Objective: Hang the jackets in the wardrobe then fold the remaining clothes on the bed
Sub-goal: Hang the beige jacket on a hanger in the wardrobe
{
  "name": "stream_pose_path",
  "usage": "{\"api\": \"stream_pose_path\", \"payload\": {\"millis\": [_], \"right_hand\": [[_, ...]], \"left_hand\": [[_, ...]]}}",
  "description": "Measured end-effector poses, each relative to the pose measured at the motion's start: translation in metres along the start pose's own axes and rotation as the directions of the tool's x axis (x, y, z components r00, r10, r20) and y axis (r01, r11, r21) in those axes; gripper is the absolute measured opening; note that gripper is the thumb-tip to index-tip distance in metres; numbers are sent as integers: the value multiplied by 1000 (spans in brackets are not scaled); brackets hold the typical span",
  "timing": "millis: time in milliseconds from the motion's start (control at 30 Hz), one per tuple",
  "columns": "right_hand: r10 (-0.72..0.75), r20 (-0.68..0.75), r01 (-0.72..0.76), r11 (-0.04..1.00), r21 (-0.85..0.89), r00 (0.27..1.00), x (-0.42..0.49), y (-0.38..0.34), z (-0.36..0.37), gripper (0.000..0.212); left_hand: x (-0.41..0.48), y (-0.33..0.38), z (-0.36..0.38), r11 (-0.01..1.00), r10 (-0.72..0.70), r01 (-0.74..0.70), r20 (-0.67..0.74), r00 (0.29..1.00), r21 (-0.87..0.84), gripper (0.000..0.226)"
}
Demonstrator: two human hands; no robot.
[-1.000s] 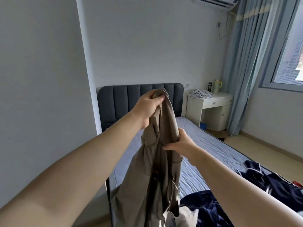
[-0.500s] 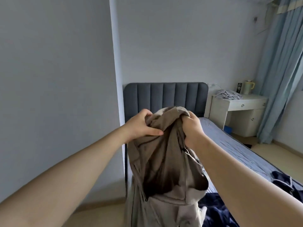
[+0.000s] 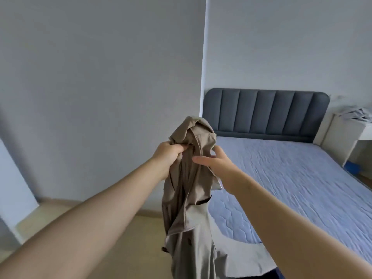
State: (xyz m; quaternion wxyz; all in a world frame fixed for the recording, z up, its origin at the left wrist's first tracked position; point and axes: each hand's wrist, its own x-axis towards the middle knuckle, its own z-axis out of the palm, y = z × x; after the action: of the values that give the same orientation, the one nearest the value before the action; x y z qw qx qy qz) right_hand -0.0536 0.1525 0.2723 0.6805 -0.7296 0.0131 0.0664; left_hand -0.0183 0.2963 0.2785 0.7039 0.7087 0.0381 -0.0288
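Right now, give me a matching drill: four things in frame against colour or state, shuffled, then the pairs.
Things:
1. jacket
2. headboard
3. mattress
4. bedside table

Colour or state:
A. dark grey-blue, padded in vertical panels
B. white, with a crumpled cloth on top
C. beige, gripped by the left hand
D. light blue, quilted

Pairs: 1-C, 2-A, 3-D, 4-B

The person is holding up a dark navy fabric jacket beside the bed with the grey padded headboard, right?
Not navy: the head view shows a beige fabric jacket gripped by the left hand, beside the bed with the grey padded headboard.
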Motion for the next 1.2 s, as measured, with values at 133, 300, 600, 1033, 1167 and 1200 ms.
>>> {"api": "stream_pose_path", "payload": {"millis": [133,300,600,1033,1167,1200], "right_hand": [[83,50,-71,975,-212,995,7,8,29,66],[210,149,-196,976,-99,966,28,7,110,12],[20,220,-94,940,329,975,81,-44,312,21],[-51,698,-44,992,118,714,81,-71,578,18],[-16,668,-68,993,100,744,98,-64,638,29],[-25,663,-75,990,122,748,103,-62,653,28]], "left_hand": [[0,24,-35,957,-91,70,-65,994,-281,9],[-13,48,-115,885,-93,7,-162,982,-465,14],[-29,48,-333,951,-81,-54,-414,907,-304,14],[-45,56,-550,977,-25,-84,-500,866,-194,18],[-42,50,-600,995,5,-59,-531,847,-84,11],[-42,49,-612,998,36,-64,-561,827,-30,9]]}}
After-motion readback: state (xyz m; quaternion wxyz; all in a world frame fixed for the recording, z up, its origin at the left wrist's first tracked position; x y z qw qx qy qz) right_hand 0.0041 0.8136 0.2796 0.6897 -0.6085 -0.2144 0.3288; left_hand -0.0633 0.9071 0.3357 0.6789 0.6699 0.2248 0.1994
